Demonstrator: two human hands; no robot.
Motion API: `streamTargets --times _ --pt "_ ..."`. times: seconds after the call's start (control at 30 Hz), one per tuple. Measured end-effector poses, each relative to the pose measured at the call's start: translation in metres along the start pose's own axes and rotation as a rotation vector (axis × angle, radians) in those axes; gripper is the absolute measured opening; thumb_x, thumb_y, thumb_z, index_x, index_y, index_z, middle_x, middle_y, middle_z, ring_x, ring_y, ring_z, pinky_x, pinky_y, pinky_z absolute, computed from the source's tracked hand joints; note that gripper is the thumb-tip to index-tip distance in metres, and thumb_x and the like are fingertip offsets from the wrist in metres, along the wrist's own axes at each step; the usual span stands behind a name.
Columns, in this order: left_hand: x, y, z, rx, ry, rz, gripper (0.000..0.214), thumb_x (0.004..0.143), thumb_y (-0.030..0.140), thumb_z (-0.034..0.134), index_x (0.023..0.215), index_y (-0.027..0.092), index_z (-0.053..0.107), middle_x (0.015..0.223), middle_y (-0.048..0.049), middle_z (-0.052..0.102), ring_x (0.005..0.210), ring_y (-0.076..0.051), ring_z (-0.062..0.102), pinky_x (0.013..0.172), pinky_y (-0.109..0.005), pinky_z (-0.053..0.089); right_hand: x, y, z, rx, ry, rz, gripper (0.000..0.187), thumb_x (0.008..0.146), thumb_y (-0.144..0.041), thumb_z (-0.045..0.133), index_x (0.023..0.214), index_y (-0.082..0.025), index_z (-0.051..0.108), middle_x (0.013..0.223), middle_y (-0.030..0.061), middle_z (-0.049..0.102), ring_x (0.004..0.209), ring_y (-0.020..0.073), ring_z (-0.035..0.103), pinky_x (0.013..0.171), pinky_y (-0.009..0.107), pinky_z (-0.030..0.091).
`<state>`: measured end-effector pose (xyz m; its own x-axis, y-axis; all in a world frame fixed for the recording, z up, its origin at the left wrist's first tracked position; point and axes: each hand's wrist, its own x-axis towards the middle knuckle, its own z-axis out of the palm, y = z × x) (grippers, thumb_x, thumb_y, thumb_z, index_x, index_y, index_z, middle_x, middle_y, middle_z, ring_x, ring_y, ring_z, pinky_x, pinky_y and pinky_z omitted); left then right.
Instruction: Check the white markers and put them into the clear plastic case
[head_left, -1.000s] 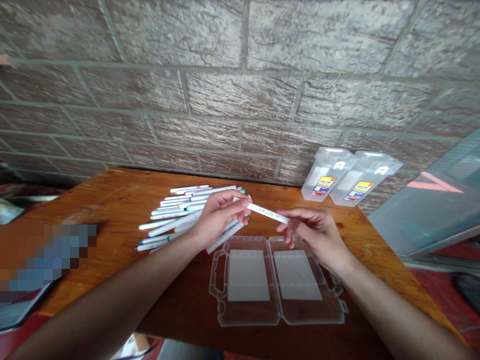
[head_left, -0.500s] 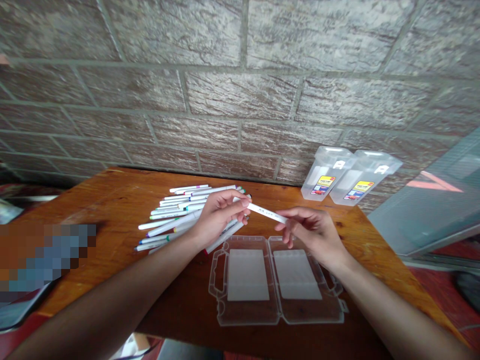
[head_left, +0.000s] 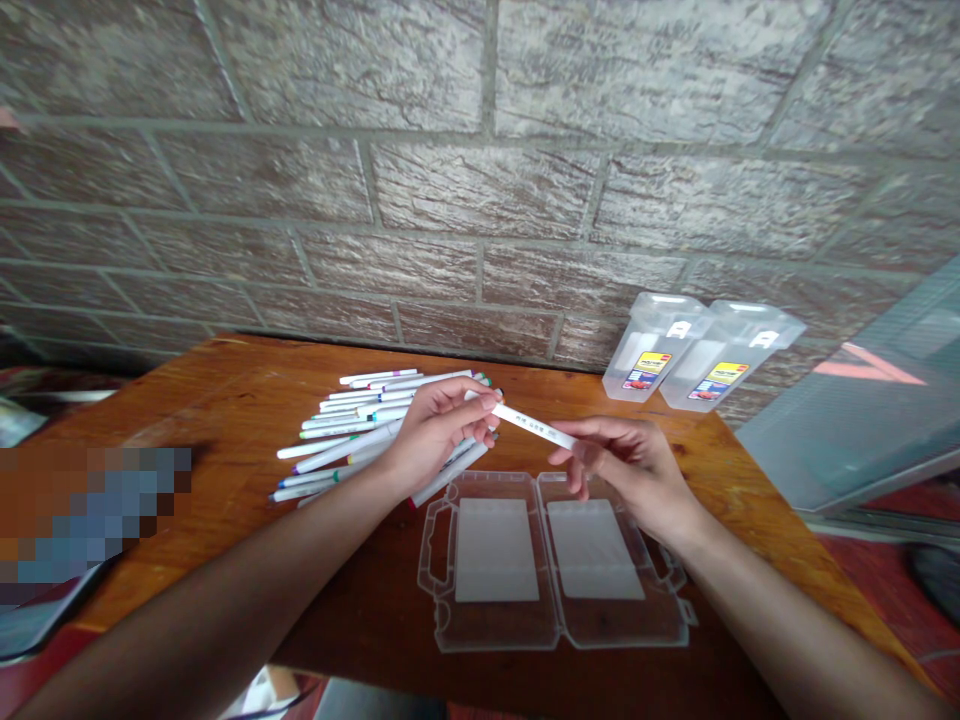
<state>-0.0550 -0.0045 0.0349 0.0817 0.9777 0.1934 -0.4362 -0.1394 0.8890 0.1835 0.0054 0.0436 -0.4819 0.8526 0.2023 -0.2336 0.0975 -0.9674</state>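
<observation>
A white marker pen (head_left: 534,427) with small dark print is held between my two hands, tilted down to the right. My left hand (head_left: 442,425) pinches its upper left end, and my right hand (head_left: 626,465) grips the lower right end with thumb and fingers. Behind and left of my left hand lies a loose pile of white marker pens (head_left: 352,443) with coloured ends, partly hidden by that hand. Below both hands an open clear plastic case (head_left: 499,625) lies flat, with a white sheet in each half; my right hand covers its upper right corner.
Two translucent plastic containers (head_left: 637,340) with yellow labels stand at the back right against the stone-block wall (head_left: 420,190). The wooden table (head_left: 217,420) ends at a right edge near a greyish panel (head_left: 847,400). A blurred, pixelated object (head_left: 97,520) lies at the left.
The pen has turned slightly, so its print shows more clearly. Both hands stay in nearly the same place.
</observation>
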Motion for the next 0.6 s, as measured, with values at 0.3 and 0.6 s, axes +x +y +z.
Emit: streamTargets --times 0.3,0.6 --pt "0.0009 -0.0007 -0.0005 -0.013 -0.005 0.004 0.017 0.078 0.027 0.086 0.086 0.014 0.077 0.071 -0.0025 0.069 0.062 -0.011 0.061 0.057 -0.022 0.056 -0.0013 0.0041 -0.0023 0.055 -0.031 -0.014 0.025 0.085 -0.035 0.084 0.107 -0.024 0.084 0.084 0.0098 0.083 0.052 0.0118 0.070 0.048 0.021 0.058" --pt "0.0014 -0.0009 -0.0011 -0.022 -0.005 -0.001 0.018 0.078 0.026 0.086 0.086 0.013 0.077 0.073 -0.0031 0.069 0.063 -0.011 0.062 0.056 -0.022 0.056 -0.0016 0.0042 -0.0034 0.063 -0.039 -0.011 0.027 0.084 -0.036 0.085 0.108 -0.024 0.084 0.086 0.0102 0.083 0.053 0.0121 0.071 0.049 0.020 0.059"
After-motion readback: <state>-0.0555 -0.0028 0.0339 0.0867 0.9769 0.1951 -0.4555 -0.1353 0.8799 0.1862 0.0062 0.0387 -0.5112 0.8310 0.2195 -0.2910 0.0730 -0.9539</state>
